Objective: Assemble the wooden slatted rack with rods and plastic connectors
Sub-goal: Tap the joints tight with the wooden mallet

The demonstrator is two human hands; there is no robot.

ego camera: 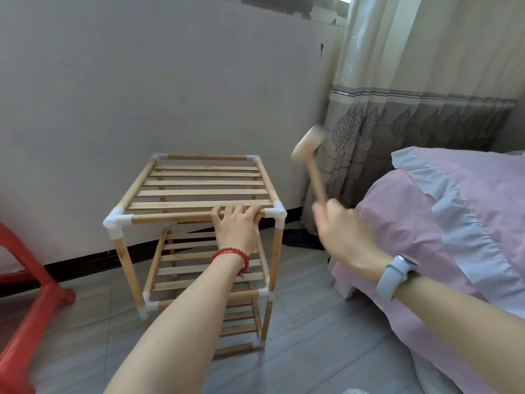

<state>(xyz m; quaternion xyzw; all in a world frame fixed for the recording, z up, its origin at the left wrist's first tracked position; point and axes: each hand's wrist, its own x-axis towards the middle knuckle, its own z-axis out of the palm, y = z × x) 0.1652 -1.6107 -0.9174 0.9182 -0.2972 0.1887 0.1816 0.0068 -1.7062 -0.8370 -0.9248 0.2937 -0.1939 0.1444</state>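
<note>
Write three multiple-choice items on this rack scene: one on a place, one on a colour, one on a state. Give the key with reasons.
1. Where does the left hand rest?
A. on the rack's front top rod
B. on the floor
C. on the bed

2. What colour is the bracelet on the left wrist?
A. blue
B. red
C. white

3. What is the right hand doing?
A. hanging idle
B. pressing a slat
C. gripping the raised wooden mallet

Key: 1 A, its fingers curl over that rod; 2 B, the beads are red; 3 C, the handle runs into its fist.
</note>
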